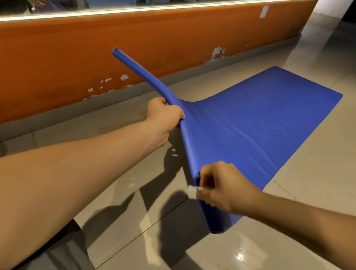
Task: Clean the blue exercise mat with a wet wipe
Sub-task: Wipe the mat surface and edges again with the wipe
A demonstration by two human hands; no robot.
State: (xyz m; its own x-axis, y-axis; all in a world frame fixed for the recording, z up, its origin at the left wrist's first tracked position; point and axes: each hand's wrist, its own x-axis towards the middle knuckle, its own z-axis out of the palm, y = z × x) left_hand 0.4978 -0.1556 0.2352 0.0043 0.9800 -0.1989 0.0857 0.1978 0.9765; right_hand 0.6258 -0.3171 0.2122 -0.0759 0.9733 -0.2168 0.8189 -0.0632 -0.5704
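Blue exercise mat [262,123] spreads over the grey tiled floor [319,206] below the orange wall [47,61]. Its far end lies flat on the tiles. Its near end is lifted off them, so the short edge stands nearly upright, with one corner pointing up toward the wall and the other hanging low by the floor. My left grip [165,116] is curled tight round that raised edge, about midway along it. My right grip [220,186], lower on the same edge and blurred, pinches a small white wet wipe [192,192] in its fingertips, with the wipe against the mat's edge. Whether those fingers also hold the mat I cannot tell.
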